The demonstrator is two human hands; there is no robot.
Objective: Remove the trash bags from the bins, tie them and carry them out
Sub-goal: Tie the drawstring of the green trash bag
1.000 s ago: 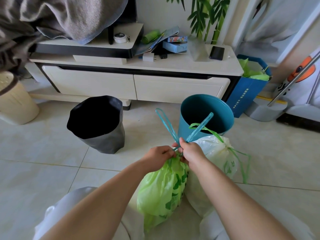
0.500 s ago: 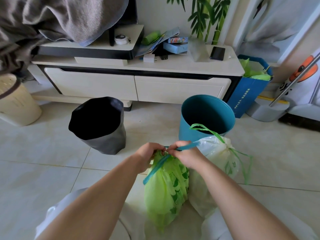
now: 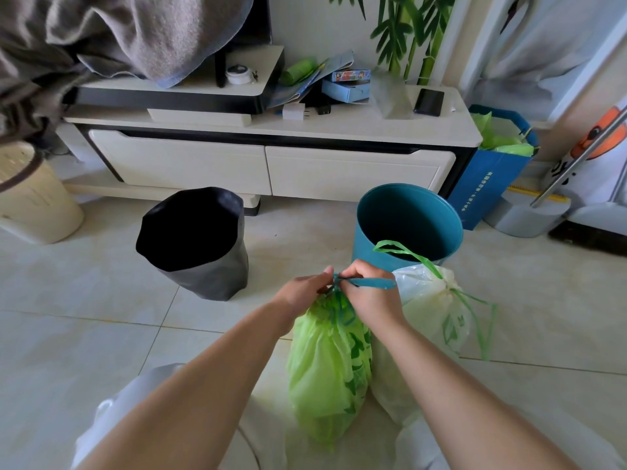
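Two hands pinch the teal drawstring (image 3: 368, 283) atop the green bag (image 3: 327, 378): left hand (image 3: 305, 293), right hand (image 3: 369, 295). Slack here and, likely, the knot slips loose.

There are two tied-up trash bags: one green trash bag (image 3: 327, 378) directly in front of the teal bin (image 3: 409, 225), and one white trash bag (image 3: 427, 320) also in front of that bin, a little to its right. Open bins standing on the floor are three: the teal bin itself, one bin with a black liner (image 3: 196, 242) to the left of it, and one beige basket (image 3: 32, 195) far to its left. One blue paper bag (image 3: 488, 184) stands to the right of the teal bin. Two hands work at the green bag's neck: the left hand (image 3: 302, 293) and the right hand (image 3: 371, 293). Behind the teal bin, one cabinet (image 3: 271, 157) shows two drawers, with one dark phone (image 3: 428, 102) on top.
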